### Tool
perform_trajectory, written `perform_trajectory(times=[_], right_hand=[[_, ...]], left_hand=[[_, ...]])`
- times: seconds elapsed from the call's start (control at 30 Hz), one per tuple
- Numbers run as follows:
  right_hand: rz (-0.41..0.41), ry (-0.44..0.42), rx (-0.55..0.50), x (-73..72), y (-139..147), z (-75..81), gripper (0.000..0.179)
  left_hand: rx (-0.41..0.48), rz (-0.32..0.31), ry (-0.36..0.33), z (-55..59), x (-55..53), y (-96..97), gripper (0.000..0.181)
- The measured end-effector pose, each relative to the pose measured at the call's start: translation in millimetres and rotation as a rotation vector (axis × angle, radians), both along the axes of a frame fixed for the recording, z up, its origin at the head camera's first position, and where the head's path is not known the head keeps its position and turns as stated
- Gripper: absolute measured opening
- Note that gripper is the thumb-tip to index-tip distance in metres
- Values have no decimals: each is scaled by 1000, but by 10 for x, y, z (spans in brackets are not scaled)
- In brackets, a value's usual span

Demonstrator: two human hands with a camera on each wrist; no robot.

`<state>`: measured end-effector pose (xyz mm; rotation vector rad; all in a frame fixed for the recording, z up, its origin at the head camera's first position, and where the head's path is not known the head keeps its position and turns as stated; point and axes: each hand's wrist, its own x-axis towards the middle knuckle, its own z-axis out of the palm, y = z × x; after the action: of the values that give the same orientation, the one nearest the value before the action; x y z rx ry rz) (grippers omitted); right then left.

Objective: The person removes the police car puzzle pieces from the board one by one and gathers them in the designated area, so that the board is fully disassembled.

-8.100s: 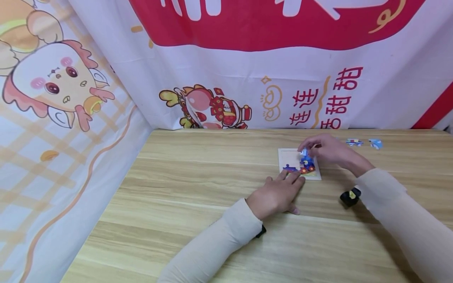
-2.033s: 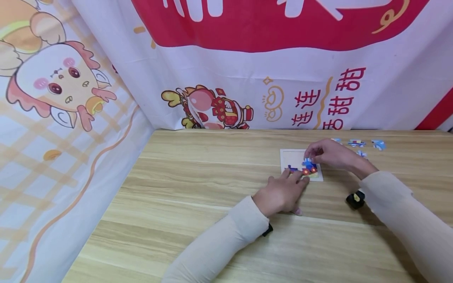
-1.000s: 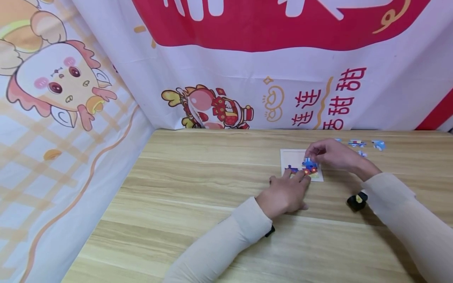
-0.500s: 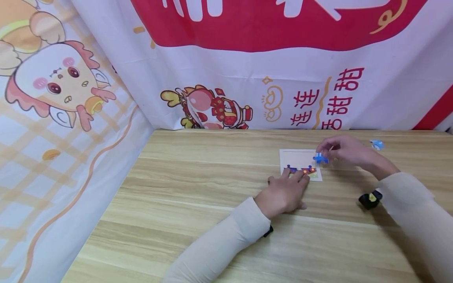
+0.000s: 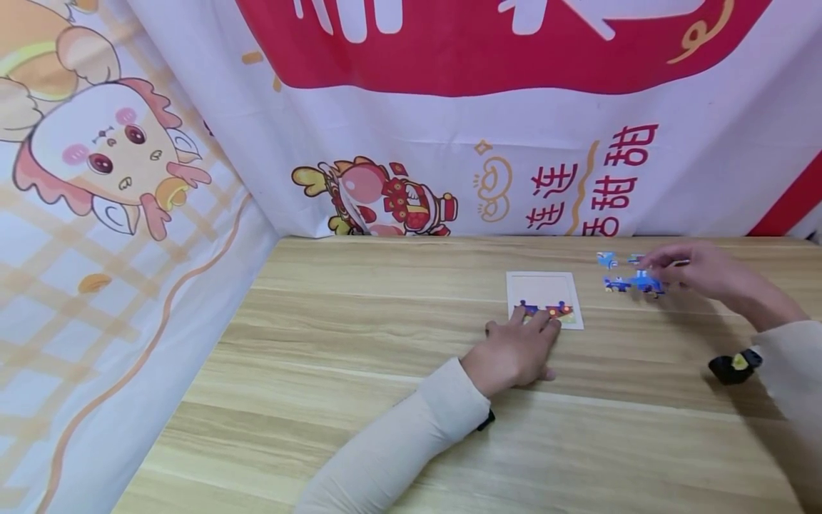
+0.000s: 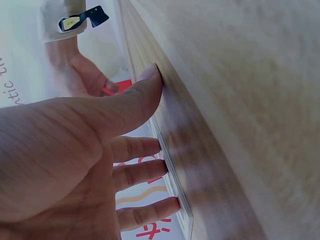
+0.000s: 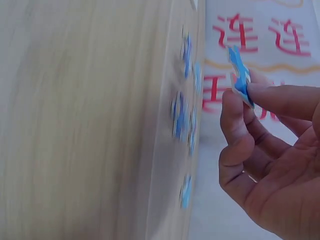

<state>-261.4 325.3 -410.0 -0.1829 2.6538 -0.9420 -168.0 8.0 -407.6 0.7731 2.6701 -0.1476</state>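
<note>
A white-bordered puzzle board (image 5: 576, 293) lies on the table, with joined train pieces (image 5: 559, 311) along its lower edge. The fingertips of my left hand (image 5: 516, 350) rest on that lower edge, fingers spread and nearly straight; in the left wrist view they touch the board's rim (image 6: 186, 210). To the right of the board, my right hand (image 5: 713, 275) pinches a blue and white puzzle piece (image 7: 240, 75) between thumb and forefinger, raised above the table. Beneath it lie loose puzzle pieces, among them a dark blue one (image 5: 616, 285) and a light blue one (image 5: 606, 259).
More loose pieces (image 7: 186, 191) lie by the table's back, partly hidden behind my right hand in the head view. A printed cloth (image 5: 398, 143) hangs behind the wooden table (image 5: 359, 343). Black wrist devices (image 5: 732, 368) are worn at both wrists.
My right hand has lifted the blue piece off the board and carried it right, over the loose pieces. My left hand keeps its place at the board's lower edge.
</note>
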Motion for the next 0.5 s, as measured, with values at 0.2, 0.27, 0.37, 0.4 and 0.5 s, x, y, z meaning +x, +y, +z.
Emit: perform_trajectory(times=[0.2, 0.27, 0.37, 0.4, 0.5], right_hand=[[-82, -20, 30, -17, 298, -71, 38], [-98, -23, 34, -26, 371, -102, 37], [-124, -28, 25, -41, 450, -150, 37], [-133, -33, 23, -47, 469, -164, 36], [-164, -49, 18, -64, 509, -190, 36]], left_hand=[[0, -1, 4, -3, 2, -3, 75], [-2, 0, 9, -5, 5, -5, 75], [-7, -1, 14, -6, 7, -7, 75], [-9, -2, 14, -7, 6, -6, 75], [-8, -3, 9, -10, 2, -4, 75]])
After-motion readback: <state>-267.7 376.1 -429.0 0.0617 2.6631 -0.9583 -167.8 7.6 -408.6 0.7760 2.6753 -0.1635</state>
